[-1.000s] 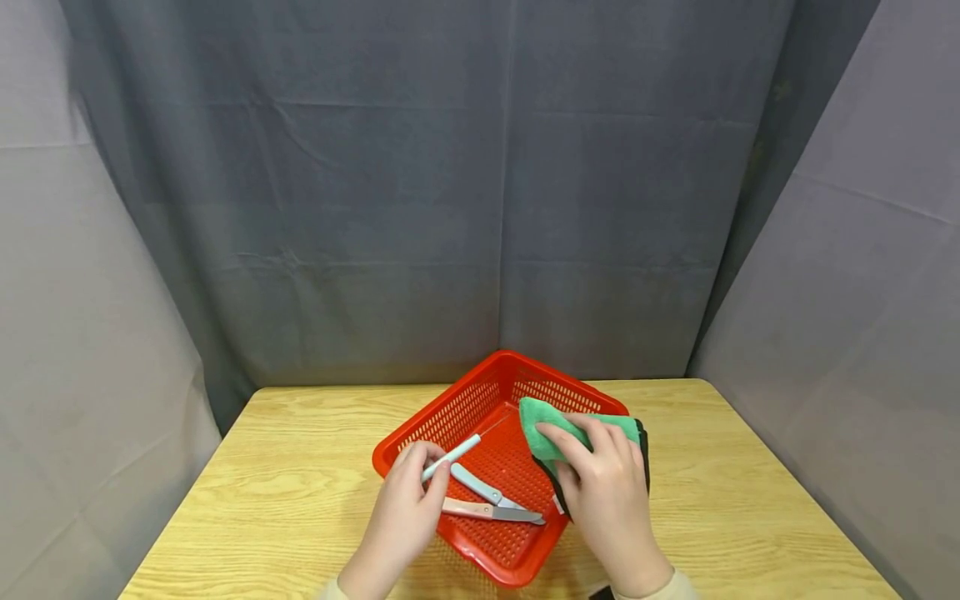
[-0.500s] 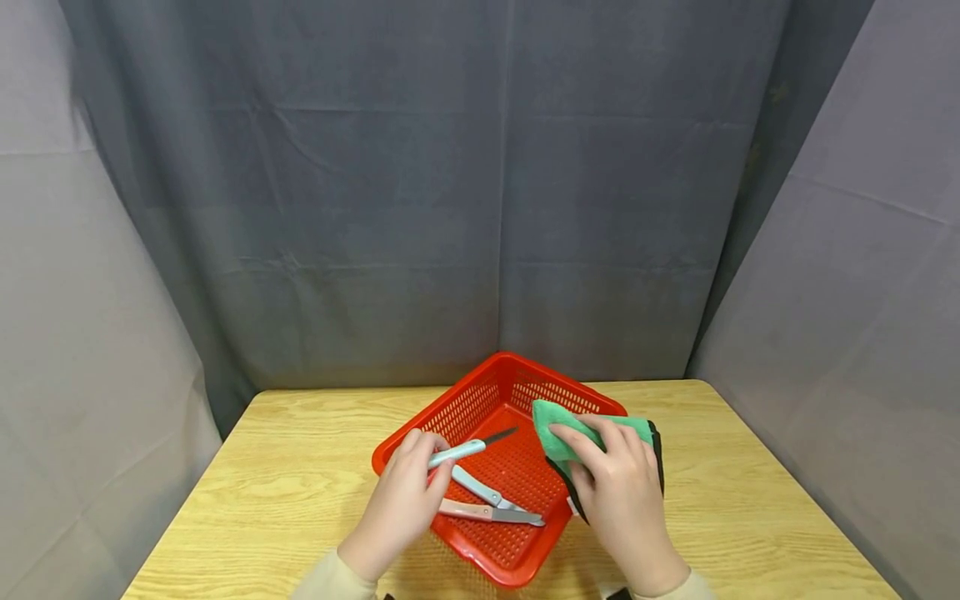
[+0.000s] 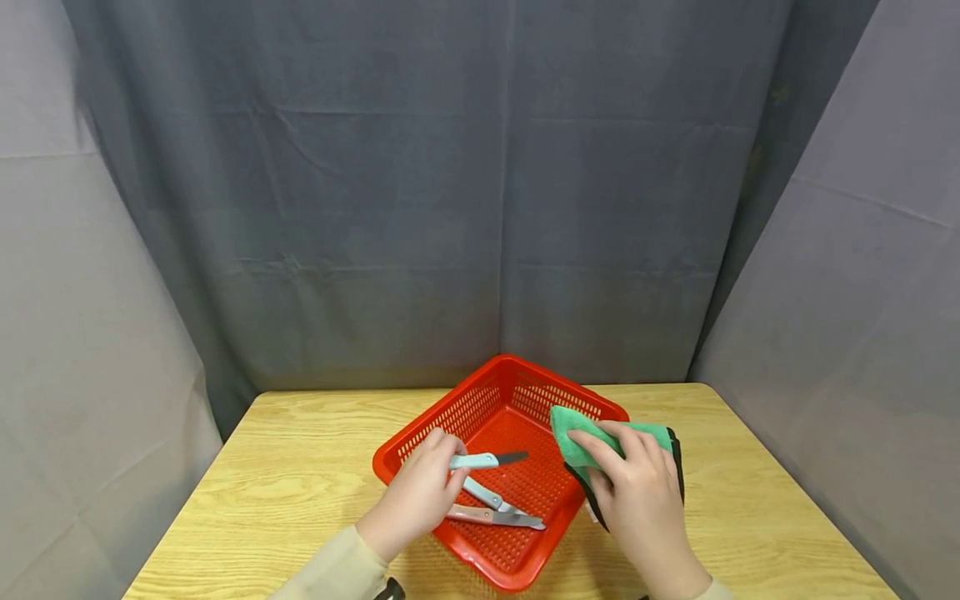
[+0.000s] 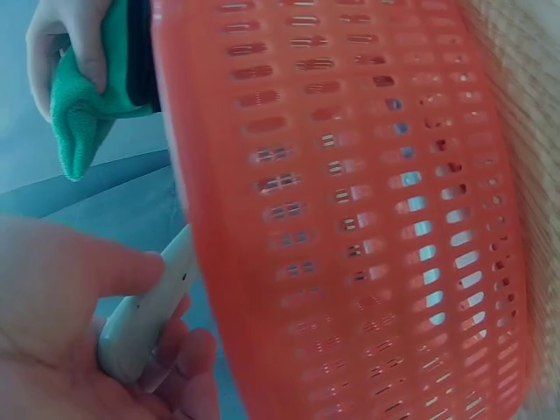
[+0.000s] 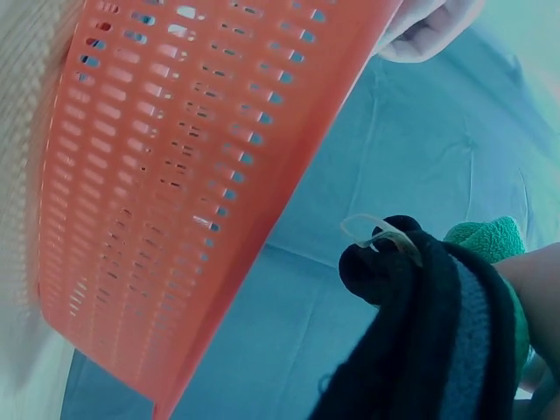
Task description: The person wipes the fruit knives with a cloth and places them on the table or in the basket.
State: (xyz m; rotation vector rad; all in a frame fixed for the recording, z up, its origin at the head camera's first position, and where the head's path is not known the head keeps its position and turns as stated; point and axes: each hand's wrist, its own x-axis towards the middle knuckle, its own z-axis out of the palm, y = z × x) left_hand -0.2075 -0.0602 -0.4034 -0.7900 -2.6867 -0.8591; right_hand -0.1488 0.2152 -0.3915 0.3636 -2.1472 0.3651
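My left hand [image 3: 423, 492] grips the light-blue handle of a small knife [image 3: 475, 461] above the red basket [image 3: 450, 408], its dark blade pointing right. The same knife's pale handle [image 4: 153, 302] lies between thumb and fingers in the left wrist view. My right hand [image 3: 636, 492] holds a folded green cloth [image 3: 573, 433] with black edging over the basket's right rim, apart from the blade. Inside the basket lie another light-blue-handled knife [image 3: 483, 493] and a pink-handled knife [image 3: 472, 514], with their blades close together and the handle ends partly behind my left hand.
The basket stands at an angle on a light wooden table [image 3: 247, 492]. A dark grey curtain [image 3: 375, 208] hangs behind the table, and pale cloth walls [image 3: 847, 333] flank it on both sides.
My left hand has moved slightly right, and its knife has swung from slanting upward to nearly level. My right hand has moved right and a little down with the cloth, farther from the blade.
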